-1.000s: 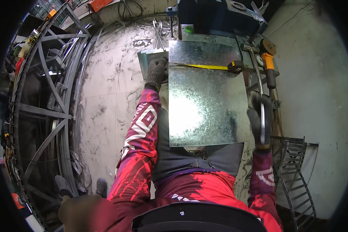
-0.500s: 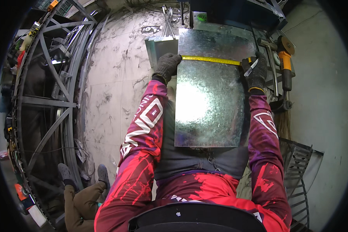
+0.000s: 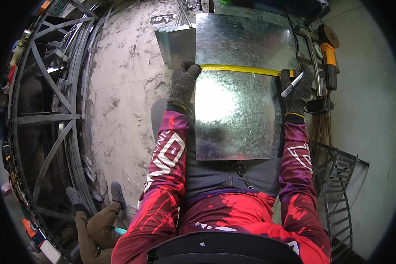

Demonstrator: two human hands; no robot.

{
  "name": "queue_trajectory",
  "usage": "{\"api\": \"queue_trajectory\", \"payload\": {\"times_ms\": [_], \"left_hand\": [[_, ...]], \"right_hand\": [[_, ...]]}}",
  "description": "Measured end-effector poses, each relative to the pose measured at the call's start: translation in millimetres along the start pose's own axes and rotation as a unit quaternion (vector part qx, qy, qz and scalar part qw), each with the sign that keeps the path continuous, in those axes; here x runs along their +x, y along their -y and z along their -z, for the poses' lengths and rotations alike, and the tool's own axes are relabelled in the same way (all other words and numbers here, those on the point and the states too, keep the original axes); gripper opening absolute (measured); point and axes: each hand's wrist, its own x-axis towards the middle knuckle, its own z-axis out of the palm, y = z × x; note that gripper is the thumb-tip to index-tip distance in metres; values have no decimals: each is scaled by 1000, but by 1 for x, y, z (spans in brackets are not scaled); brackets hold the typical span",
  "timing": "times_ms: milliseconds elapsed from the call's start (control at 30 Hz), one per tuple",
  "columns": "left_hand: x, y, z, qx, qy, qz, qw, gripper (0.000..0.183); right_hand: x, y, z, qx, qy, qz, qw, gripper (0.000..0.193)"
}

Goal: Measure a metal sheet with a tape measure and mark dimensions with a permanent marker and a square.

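A shiny sheet of metal lies flat in front of me, its near edge over my lap. Across it, from side to side, runs the yellow blade of a tape measure. My left hand, in a dark knit glove, pinches the blade's end at the sheet's left edge. At the right edge my gloved right hand is closed round the tape's black and yellow case. A white marker is tucked in the same hand, slanting across the fingers.
An angle grinder and a hammer lie right of the sheet. A bent metal piece stands at its far left. Steel frames line the left side. Another person's legs are at lower left; a slatted metal rack is at lower right.
The view has shifted, so the sheet sits higher and slightly left. My left hand has turned more upright at the blade's end. The tape still spans the sheet.
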Motion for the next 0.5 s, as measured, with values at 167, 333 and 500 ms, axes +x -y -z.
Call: {"api": "queue_trajectory", "payload": {"times_ms": [167, 333, 500], "left_hand": [[-4, -1, -1, -59, 16, -95, 994, 22], [-6, -10, -13, -17, 30, -96, 995, 19], [-10, -20, -3, 59, 41, -73, 995, 18]], "right_hand": [[-2, 12, -1, -38, -7, 2, 999, 64], [-5, -48, -16, 238, -11, -192, 952, 67], [-4, 11, -6, 188, 6, -141, 972, 70]]}}
